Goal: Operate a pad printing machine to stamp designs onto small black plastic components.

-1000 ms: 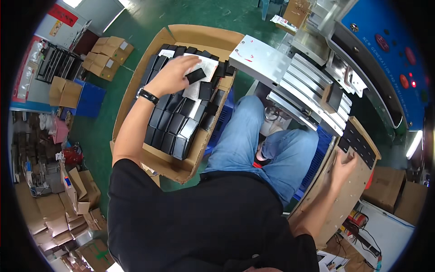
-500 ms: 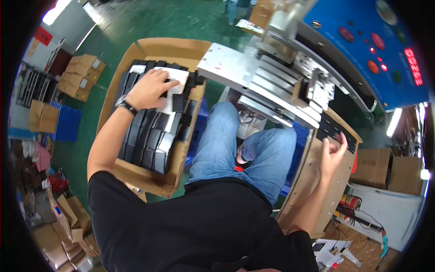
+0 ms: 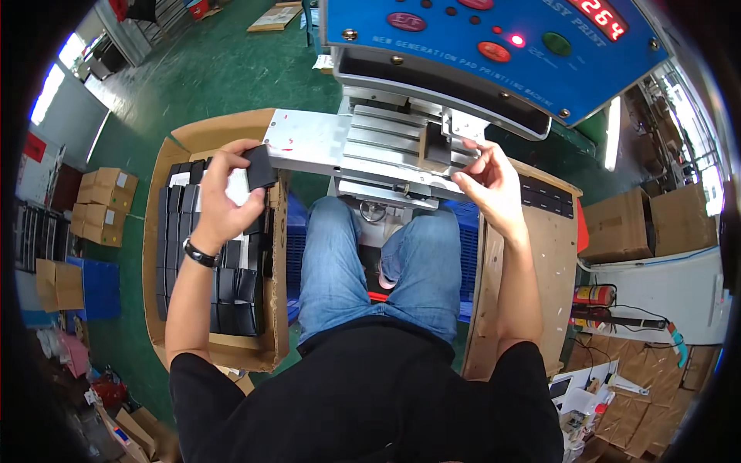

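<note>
Where the left fingers [image 3: 227, 157] end, a black block [image 3: 262, 168] juts rightward.

Black short-sleeved shirt [image 3: 370, 401], blue jeans [image 3: 332, 266], dark wristband [image 3: 201, 255]

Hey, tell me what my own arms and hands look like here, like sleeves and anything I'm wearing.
Both arms have short black sleeves, leaving the forearms bare. Your left hand has no glove, and a dark wristband with a shiny part circles that wrist. Your right hand is also gloveless, with nothing visible on its wrist.
</note>
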### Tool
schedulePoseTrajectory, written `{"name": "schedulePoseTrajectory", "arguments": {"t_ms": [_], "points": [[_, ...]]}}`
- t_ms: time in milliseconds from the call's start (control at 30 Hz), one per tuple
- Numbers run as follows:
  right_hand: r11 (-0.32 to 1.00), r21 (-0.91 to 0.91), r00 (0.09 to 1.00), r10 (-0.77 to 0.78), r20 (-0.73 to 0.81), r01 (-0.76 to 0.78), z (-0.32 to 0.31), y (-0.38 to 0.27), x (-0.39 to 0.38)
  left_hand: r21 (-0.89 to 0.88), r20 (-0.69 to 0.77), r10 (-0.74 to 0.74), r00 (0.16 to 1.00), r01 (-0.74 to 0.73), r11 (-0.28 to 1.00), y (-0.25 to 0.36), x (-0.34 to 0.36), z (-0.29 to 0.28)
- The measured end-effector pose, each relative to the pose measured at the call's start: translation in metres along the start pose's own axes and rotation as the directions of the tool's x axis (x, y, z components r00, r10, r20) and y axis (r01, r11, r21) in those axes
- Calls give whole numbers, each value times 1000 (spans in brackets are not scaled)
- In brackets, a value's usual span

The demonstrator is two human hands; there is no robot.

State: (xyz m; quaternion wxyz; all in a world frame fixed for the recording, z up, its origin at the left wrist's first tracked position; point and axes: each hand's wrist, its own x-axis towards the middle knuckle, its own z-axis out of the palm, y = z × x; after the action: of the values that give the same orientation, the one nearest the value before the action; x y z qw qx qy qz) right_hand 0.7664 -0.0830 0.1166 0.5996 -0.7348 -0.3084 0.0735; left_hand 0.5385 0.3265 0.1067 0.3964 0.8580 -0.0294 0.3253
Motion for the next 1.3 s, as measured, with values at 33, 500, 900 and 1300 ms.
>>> {"name": "schedulePoseTrajectory", "arguments": {"t_ms": [33,500,900,1300], "points": [[1000,3,1000,2,-8,-2,-1,-1,5,-46,26,-22,999,23,999,6,7,13],[996,58,957,-47,-285,67,-50,27,-49,60,521,315,793,-403,913,61,117,192],[558,-510,695,179,-697,-655,-130,138,-139,17,528,391,754,-470,883,78,59,150],[689,-532,802,123,-584,-493,-144,169,-130,442,227,-214,950,96,892,-36,-37,-55]]}}
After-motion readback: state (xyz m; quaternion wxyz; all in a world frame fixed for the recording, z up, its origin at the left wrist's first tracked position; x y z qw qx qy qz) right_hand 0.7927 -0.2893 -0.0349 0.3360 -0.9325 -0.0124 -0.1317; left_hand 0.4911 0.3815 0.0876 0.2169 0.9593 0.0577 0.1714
